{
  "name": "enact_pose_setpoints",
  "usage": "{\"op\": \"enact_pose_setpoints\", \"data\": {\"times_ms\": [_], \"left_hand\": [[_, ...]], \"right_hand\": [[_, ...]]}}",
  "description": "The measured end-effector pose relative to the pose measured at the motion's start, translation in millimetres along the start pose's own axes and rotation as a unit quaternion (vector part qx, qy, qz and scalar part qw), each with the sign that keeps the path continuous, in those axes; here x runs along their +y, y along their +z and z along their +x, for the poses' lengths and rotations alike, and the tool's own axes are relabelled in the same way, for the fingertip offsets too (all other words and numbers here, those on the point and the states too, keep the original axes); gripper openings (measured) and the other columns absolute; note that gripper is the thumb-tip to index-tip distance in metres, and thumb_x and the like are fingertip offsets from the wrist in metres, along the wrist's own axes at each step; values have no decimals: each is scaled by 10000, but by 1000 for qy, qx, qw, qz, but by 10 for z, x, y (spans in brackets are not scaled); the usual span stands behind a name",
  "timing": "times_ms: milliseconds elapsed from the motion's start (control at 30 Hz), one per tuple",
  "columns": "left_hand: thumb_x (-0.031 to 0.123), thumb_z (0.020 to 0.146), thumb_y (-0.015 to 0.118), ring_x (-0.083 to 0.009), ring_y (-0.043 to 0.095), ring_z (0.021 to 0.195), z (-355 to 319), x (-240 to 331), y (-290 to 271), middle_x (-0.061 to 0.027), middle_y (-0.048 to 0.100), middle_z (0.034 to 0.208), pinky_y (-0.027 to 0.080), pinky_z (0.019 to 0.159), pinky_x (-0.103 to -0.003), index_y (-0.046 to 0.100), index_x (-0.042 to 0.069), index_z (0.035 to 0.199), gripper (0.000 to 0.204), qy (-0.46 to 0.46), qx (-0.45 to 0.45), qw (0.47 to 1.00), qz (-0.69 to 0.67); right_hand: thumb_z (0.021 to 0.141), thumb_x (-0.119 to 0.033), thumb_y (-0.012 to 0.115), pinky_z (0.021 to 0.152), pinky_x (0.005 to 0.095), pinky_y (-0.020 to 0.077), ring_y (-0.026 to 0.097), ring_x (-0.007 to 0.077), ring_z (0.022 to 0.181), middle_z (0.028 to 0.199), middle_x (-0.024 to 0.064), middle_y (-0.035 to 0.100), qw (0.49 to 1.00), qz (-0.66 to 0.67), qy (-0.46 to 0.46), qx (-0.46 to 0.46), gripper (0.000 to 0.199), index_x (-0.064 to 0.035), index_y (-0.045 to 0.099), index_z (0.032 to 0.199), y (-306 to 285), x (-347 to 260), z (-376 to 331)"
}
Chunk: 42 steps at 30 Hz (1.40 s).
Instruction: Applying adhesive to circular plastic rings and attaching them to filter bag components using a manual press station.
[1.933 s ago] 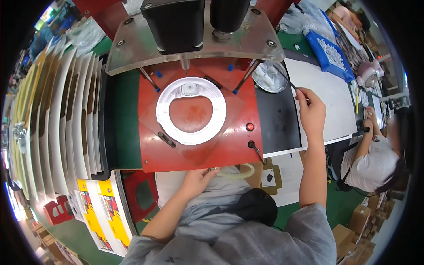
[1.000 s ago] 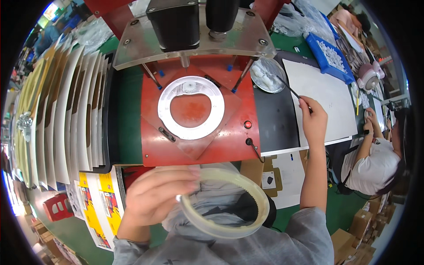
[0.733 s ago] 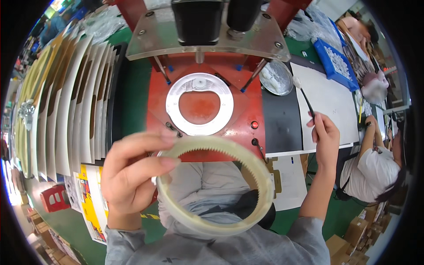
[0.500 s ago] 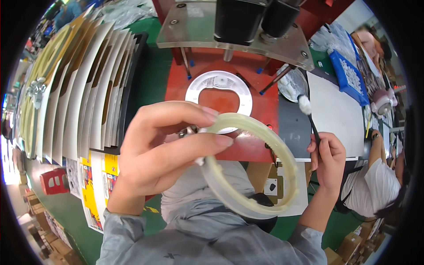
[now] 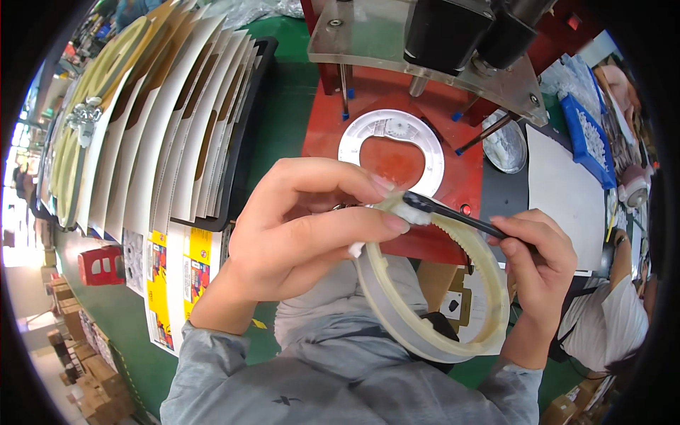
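Pinching internal-toothed ring gear [image 5: 400, 322] in left hand [image 5: 283, 241] and black brush [image 5: 460, 218] in right hand [image 5: 542, 258], nearside of red press base [image 5: 328, 120] (with white paste [image 5: 418, 217] beside left fingertips [image 5: 392, 223]), so could smear those through brush slip.

Bright indoor light, white glare [image 5: 14, 237] far left, fisheye bending, black corners, toothed ring [image 5: 386, 312] fairly sharp

Holds toothed ring [image 5: 388, 312] raised in left hand [image 5: 290, 234], up from its earlier low place below the front edge of the red base [image 5: 326, 127]. Brings right hand [image 5: 542, 265] leftward from near the metal dish [image 5: 506, 145]. Now sets tip of black stick [image 5: 460, 216], earlier at the dish, with white paste [image 5: 414, 214] at the ring's inner side. Shows red base farther right in view.
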<state>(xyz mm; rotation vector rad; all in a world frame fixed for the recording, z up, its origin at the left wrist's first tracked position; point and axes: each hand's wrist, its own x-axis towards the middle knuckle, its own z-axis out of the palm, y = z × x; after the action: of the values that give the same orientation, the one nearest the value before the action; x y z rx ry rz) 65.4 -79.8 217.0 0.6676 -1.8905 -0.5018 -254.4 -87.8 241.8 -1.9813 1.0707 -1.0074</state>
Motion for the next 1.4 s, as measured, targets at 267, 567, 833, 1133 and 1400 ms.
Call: {"op": "enact_pose_setpoints", "data": {"times_ms": [267,567,833,1133,1400], "left_hand": [[-169,753,696,-298,685,1090,-70,-2,-25,-172,593,1217,621,862,-362,772,-27,1114,396,-2,52,999,2],[-5,808,742,-354,737,1004,39,25,-35,-206,737,1088,634,831,-388,730,-69,1100,299,111,-34,986,117],[23,731,816,-346,745,981,172,152,75,-156,719,1065,648,836,-408,746,-20,1048,328,205,-160,955,143],[70,860,702,-318,740,1004,37,174,-80,-162,722,1079,651,869,-390,748,-6,1051,210,199,-177,949,168],[-47,795,735,-363,730,1021,-64,134,-237,-193,727,1127,614,892,-424,699,-47,1162,369,32,-103,988,108]], "right_hand": [[750,69,798,621,321,502,668,249,730,851,130,691,975,-192,-111,19,349,17,785,1094,-27,-313,54],[726,4,775,615,361,483,657,243,671,774,101,654,877,-449,-73,-157,322,30,779,1047,-363,-1124,77],[643,-177,821,626,346,482,595,217,589,667,47,594,855,-408,-58,-315,294,-24,794,893,-649,-1172,225],[1004,-142,708,600,259,506,681,124,656,846,52,748,937,156,216,-225,213,34,778,1102,-910,196,-53],[1063,-156,649,707,226,502,629,60,818,1006,30,745,930,-98,233,267,247,-22,711,1261,-544,1602,-473]]}}
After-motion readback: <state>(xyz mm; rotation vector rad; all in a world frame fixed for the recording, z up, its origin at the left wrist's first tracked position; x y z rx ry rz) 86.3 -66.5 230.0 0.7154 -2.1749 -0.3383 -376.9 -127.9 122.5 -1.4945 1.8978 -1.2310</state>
